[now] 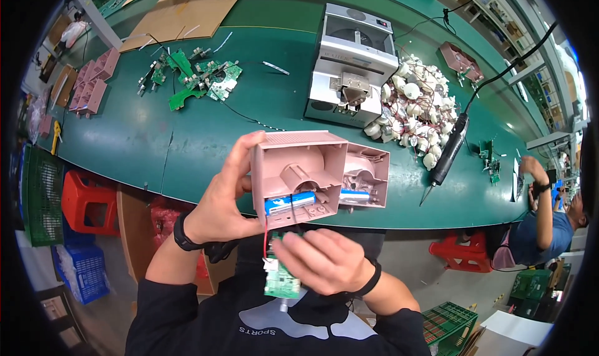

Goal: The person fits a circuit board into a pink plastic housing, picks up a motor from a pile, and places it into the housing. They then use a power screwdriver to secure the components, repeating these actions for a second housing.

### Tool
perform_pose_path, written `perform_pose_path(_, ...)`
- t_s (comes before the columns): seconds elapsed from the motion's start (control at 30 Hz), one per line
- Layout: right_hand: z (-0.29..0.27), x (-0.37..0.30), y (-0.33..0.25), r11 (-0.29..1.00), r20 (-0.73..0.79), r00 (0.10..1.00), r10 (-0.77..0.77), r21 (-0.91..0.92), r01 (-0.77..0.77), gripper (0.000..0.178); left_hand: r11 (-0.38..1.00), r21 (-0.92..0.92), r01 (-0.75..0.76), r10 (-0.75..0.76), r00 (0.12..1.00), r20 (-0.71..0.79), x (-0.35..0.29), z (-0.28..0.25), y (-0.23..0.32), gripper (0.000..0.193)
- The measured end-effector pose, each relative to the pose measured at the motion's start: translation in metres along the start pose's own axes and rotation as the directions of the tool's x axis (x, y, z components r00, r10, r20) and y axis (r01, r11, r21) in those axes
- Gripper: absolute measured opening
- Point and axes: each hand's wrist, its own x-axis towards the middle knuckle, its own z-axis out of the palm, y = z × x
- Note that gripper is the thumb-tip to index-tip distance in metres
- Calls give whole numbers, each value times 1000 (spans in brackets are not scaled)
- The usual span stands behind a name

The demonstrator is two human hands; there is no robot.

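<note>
My left hand [218, 200] grips a pink plastic housing [301, 162] by its left side, thumb below and fingers behind. The housing's hollow faces me, and a blue cylindrical battery [290, 202] lies along its lower part. A red wire runs down from it to a green circuit board [282, 280]. My right hand [327, 262] is closed at the upper part of that board, just below the housing; its fingertips are partly hidden. Directly right of the held housing, at the table's front edge, sits a second pink housing [368, 169] with a blue battery inside.
A silver machine [352, 63] stands at the back beside a heap of white wired parts [418, 100]. A black electric screwdriver [450, 150] hangs on a cable at right. Circuit boards [193, 75] and pink housings [93, 81] lie at left. A co-worker [549, 222] sits far right.
</note>
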Motion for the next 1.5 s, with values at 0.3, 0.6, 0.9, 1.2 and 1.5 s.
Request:
perform_pose_path(0.3,38,-30,-14,526,8,597,802,466,-712,34,940,-340,-19,-47,982,-184,-8,-8,4,135)
perform_pose_path(0.6,50,-13,-15,159,390,583,713,719,-676,30,728,-679,95,-301,934,-192,-23,0,3,136)
perform_pose_path(0.9,65,-23,-18,108,435,464,772,630,-769,14,880,-409,243,-314,942,-115,-17,-11,-21,129)
perform_pose_path(1.2,74,-48,-18,524,238,596,767,304,-795,30,846,524,93,-77,996,-53,14,-24,-34,115)
perform_pose_path(1.5,26,-55,-49,667,342,610,715,-70,-742,31,791,591,158,-226,973,42,23,-88,-4,72)
